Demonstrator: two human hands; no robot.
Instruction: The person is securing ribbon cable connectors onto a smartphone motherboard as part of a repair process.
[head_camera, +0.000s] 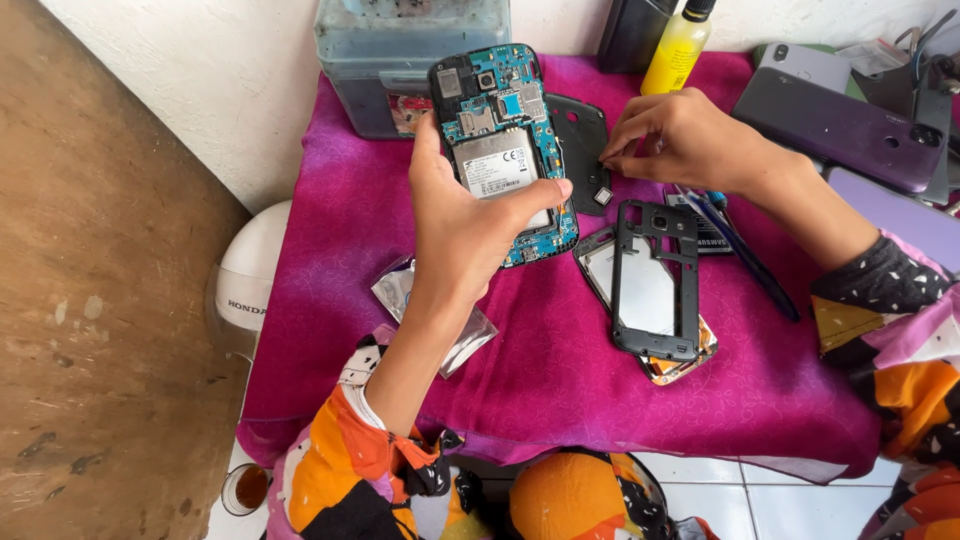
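Note:
My left hand (468, 215) holds up an opened phone (502, 130), its blue circuit board and silver battery label facing me. Fingers and thumb grip its lower half. My right hand (678, 137) rests fingertips down on the magenta cloth (560, 370), pinching something tiny beside a black back cover (580, 140); I cannot tell what it is. A black phone middle frame (655, 280) lies on a screen panel (690, 355) just below my right hand.
A yellow bottle (676, 48) and a dark container (632, 30) stand at the back. A grey plastic tub (395, 55) sits at the back left. Several phones (840, 125) lie at the right. Blue-handled tools (740, 250) lie by my right wrist. Silver foil bags (395, 290) lie under my left arm.

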